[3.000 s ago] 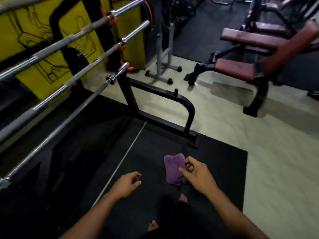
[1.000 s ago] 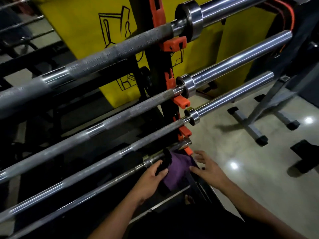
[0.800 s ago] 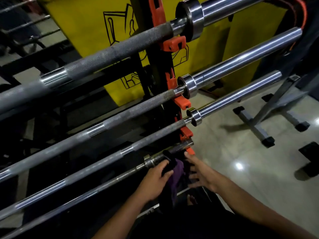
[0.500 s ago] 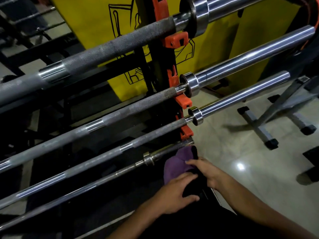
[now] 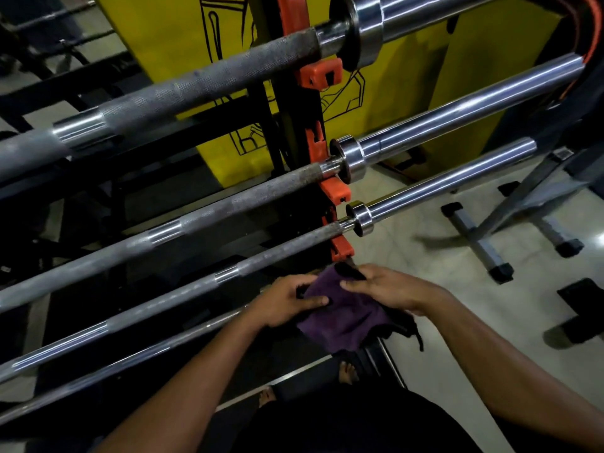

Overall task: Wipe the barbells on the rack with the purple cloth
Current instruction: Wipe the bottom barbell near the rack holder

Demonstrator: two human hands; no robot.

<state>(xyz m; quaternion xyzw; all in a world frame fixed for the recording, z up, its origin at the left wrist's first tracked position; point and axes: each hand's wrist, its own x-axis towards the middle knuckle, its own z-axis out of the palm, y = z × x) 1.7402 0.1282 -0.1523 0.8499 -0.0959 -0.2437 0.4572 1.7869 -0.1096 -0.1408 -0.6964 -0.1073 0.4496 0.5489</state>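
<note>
left hand (image 5: 287, 302): grips left edge of purple cloth (image 5: 343, 317), thumb lying across the fabric, fingers curled under.
right hand (image 5: 389, 289): pinches top right edge of purple cloth, fingers extended along the upper fold.
purple cloth: bunched between both hands, low centre, in front of the rack upright (image 5: 294, 132); dark cloth or strap (image 5: 405, 328) hanging beneath its right side, kind unclear.
cloth vs bars: covers the spot where the lowest barbell (image 5: 130, 358) meets the upright; contact with the bar hidden by the cloth, cannot tell.
barbells: four stacked, running lower left to upper right.
top barbell (image 5: 196, 83): knurled shaft, big collar at the upright.
second barbell (image 5: 212, 214): knurled, polished sleeve reaching right.
third barbell (image 5: 170, 299): thinner, collar just right of the upright.
orange hooks (image 5: 322, 73): on the upright, one under each bar.
yellow panel (image 5: 170, 31): behind the rack, black line drawing on it.
floor (image 5: 457, 322): pale tile at right; grey stand (image 5: 483, 243) with black feet on it.
feet (image 5: 346, 371): bare, under the cloth, on a dark mat.
</note>
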